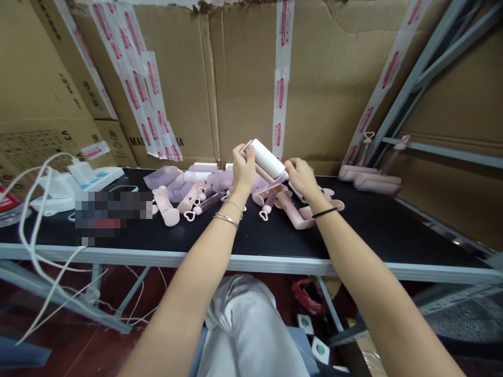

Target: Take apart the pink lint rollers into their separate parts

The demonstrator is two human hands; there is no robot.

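My left hand (244,168) is closed around one end of a white cylinder (268,157), held tilted above the black table. A pale pink curved shell (267,174) lies along the cylinder's underside. Just off the cylinder's other end is my right hand (301,177), its fingers bent and pressed together; what they hold, if anything, is hidden. Below the hands lie several pale pink shells (293,212) and pieces with heart-shaped loops (264,213). Translucent purple sleeves (167,180) and more white cylinders (197,176) sit behind and to the left.
On the left stand a white power strip (100,178) and plugs with looping white cables (25,230). Pink assembled pieces (377,182) rest at the right by a metal shelf post (416,78). Taped cardboard (243,78) walls the back. The table's metal edge (283,264) runs in front.
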